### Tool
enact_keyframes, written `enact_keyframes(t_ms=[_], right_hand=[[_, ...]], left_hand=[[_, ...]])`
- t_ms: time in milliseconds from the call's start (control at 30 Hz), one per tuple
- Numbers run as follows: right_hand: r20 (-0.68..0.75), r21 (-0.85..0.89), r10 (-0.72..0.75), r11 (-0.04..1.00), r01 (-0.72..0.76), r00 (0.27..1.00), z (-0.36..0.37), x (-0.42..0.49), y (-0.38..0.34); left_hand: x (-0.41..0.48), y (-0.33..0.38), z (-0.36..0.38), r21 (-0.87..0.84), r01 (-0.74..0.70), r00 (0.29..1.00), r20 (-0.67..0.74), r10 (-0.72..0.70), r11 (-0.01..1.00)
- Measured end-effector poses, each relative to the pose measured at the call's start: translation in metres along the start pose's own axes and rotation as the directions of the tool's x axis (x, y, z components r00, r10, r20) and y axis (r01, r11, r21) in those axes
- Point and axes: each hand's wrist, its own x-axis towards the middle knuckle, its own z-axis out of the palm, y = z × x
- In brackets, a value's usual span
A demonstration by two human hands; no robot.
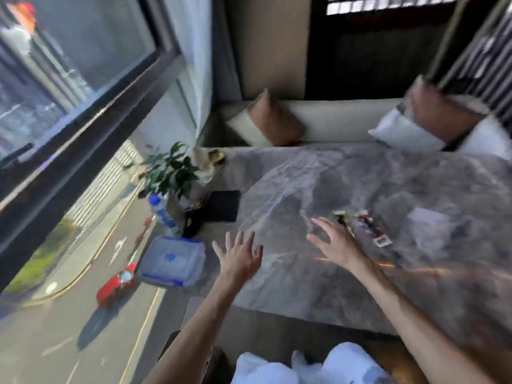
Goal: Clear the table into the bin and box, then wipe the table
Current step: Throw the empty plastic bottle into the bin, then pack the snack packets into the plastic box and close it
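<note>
Litter sat just past the right hand (333, 243), to its far right: 2 wrappers side by side on the marble table (291, 273). The green-yellow wrapper (342, 218) lay at the fingertips, contact unclear from blur. The red-black wrapper (372, 227) ran long axis from near-right to far-left, just beyond. Right hand was splayed, holding nothing; clearly the nearer hand. Left hand (239, 254) hovered over the near-left table edge, fingers spread, also holding nothing.

The lidded plastic box (171, 261) sat at the left corner, just beside the left hand, lid on, so I judged it needed opening first. The water bottle (162, 212), plant (171, 170) and black pad (223, 205) were well left of the wrappers, a pale napkin (425, 217) to their right. Nothing blocked the reach. No bin identifiable.
</note>
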Motion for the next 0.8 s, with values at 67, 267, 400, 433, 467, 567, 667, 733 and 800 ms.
enact_keyframes(t_ms=[67,267,400,433,467,567,667,733,800], right_hand=[[-0.072,0.001,0.053,0.999,-0.053,0.996,-0.023,-0.017,0.030],[-0.162,0.033,0.196,0.981,-0.193,0.967,-0.068,-0.075,0.090],[-0.103,0.003,0.273,0.962,-0.274,0.956,-0.070,-0.089,0.107],[-0.085,-0.002,0.276,0.961,-0.277,0.957,-0.067,-0.088,0.107],[-0.072,-0.006,0.271,0.962,-0.272,0.960,-0.064,-0.085,0.105],[-0.037,-0.013,0.244,0.970,-0.245,0.969,-0.051,-0.067,0.091],[0.016,0.009,0.204,0.979,-0.204,0.979,-0.034,-0.041,0.070],[0.067,0.034,0.158,0.986,-0.161,0.985,-0.019,-0.019,0.051],[0.123,0.039,0.127,0.990,-0.133,0.984,-0.001,0.003,0.030]], left_hand=[[0.005,0.027,0.007,0.024,-0.077,0.997,0.023,0.077,0.997],[0.014,0.077,0.035,0.033,-0.199,0.977,0.079,0.196,0.979],[0.017,0.085,0.047,0.034,-0.204,0.976,0.091,0.200,0.978],[0.017,0.083,0.047,0.030,-0.196,0.977,0.095,0.193,0.980],[0.017,0.080,0.047,0.024,-0.187,0.978,0.095,0.184,0.982],[0.019,0.066,0.041,0.008,-0.132,0.987,0.091,0.131,0.991],[0.021,0.038,0.033,-0.017,-0.059,0.996,0.060,0.060,0.998],[0.022,0.014,0.026,-0.045,-0.007,0.999,0.039,0.008,0.999],[0.021,-0.015,0.018,-0.072,0.067,0.997,0.040,-0.064,0.995]])
